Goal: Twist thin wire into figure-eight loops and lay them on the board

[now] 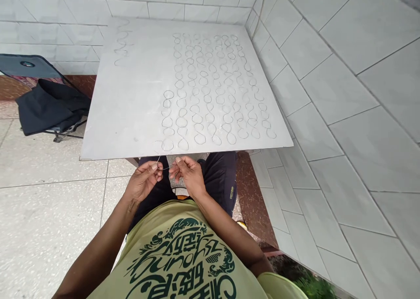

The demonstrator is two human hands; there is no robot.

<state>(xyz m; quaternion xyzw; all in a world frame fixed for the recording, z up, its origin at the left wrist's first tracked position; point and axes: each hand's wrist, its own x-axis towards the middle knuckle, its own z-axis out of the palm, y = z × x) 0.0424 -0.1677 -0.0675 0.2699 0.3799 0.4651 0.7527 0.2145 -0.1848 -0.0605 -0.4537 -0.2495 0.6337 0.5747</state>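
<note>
Just below the near edge of a white board (pixel 138 111), my left hand (pixel 146 179) pinches a thin wire (pixel 166 168) between thumb and fingertips. One bent end of this wire rises above the left fingers towards the board's edge. Its other side runs across to my right hand (pixel 188 172), whose curled fingers close on it; the exact grip there is too small to make out. Rows of thin wires bent into figure-eights and S-curves (pixel 203 78) lie on the board's right half. Several loose wavy wires (pixel 121 43) lie at its far left corner.
A folding chair (pixel 28 65) with a dark cloth (pixel 49 104) over it stands left of the board. Tiled walls rise behind and to the right (pixel 354 115). Below the board are my knees in dark trousers (pixel 219 176). A green plant (pixel 315 286) shows at bottom right.
</note>
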